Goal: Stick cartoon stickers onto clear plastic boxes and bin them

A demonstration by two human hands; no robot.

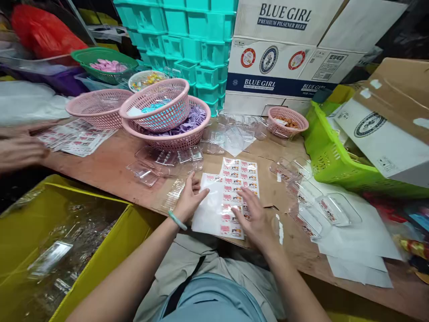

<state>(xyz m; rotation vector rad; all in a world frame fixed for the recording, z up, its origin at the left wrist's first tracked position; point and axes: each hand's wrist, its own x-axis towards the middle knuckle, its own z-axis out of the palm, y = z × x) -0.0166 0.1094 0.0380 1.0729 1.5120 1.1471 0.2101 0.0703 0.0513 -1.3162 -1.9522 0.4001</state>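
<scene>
A sheet of stickers (231, 195) with pink lettering and cartoon figures lies in front of me, its left part bare white backing. Another sticker sheet (248, 167) shows from under it at the back right. My left hand (188, 199), with a pale green bangle on the wrist, is at the sheet's left edge, thumb and fingers apart. Over the right side of the stickers my right hand (254, 218) is spread, fingertips on or just above them; I cannot tell which. To the right lie clear plastic boxes (335, 210), some bearing stickers.
Pink baskets (157, 142) with small purple and blue pieces stand behind left. A lime-green basket (315, 138) is at right, a yellow bin (114, 232) of clear plastic at lower left. A co-worker's blurred hands (23, 150) are by more sticker sheets (83, 136).
</scene>
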